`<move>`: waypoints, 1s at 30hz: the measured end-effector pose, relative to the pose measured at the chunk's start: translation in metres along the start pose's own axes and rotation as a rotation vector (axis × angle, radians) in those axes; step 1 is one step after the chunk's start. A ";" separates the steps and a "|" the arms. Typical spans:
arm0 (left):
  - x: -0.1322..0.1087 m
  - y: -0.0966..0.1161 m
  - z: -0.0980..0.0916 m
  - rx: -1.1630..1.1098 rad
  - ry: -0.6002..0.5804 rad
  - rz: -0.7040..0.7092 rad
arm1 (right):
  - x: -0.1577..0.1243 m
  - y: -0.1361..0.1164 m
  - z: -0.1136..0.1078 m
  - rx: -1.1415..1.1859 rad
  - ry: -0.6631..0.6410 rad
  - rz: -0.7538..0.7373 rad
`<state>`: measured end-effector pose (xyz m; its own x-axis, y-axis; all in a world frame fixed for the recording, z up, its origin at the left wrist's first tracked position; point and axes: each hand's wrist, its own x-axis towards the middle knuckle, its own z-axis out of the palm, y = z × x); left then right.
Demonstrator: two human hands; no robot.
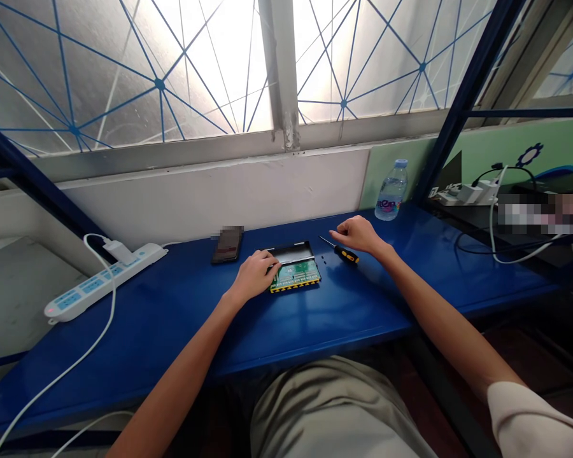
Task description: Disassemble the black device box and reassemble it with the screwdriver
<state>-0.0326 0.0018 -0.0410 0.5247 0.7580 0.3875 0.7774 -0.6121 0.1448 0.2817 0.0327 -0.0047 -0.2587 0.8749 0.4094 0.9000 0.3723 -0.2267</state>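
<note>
Green circuit board point(298, 273) lies on blue table point(172, 337), open black case part point(295, 254) just beyond it, yellow-black edge facing me. My left hand point(258, 270) at its left end, fingers touching; on my feed I can't tell whether they grip. My right hand point(358, 232), fingers bent, just beyond screwdriver point(347, 255); can't make out if it pinches anything. Tiny dark bits point(323, 259) between board and screwdriver. Phone point(228, 245) farther left.
</note>
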 end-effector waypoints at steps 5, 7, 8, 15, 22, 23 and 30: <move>0.000 0.000 -0.001 -0.084 -0.015 -0.002 | 0.000 -0.002 0.003 -0.006 -0.032 0.002; 0.000 0.000 -0.001 -0.095 -0.008 -0.001 | 0.000 -0.003 0.004 -0.008 -0.037 0.002; 0.000 0.000 -0.001 -0.097 -0.006 -0.001 | 0.000 -0.002 0.004 -0.008 -0.047 0.005; 0.000 0.000 0.000 -0.087 -0.021 -0.003 | 0.000 0.004 -0.002 0.017 -0.255 0.036; -0.001 0.005 -0.001 -0.067 -0.020 -0.018 | -0.001 0.009 -0.010 -0.042 -0.320 0.082; -0.001 0.005 -0.001 -0.054 -0.019 -0.017 | -0.002 0.009 -0.009 -0.071 -0.352 0.090; 0.000 0.007 -0.003 0.056 0.006 0.000 | -0.005 0.004 -0.006 -0.170 -0.462 0.095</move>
<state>-0.0279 -0.0036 -0.0377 0.5223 0.7567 0.3932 0.7959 -0.5981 0.0937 0.2885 0.0279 -0.0028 -0.2669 0.9625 -0.0487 0.9615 0.2626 -0.0809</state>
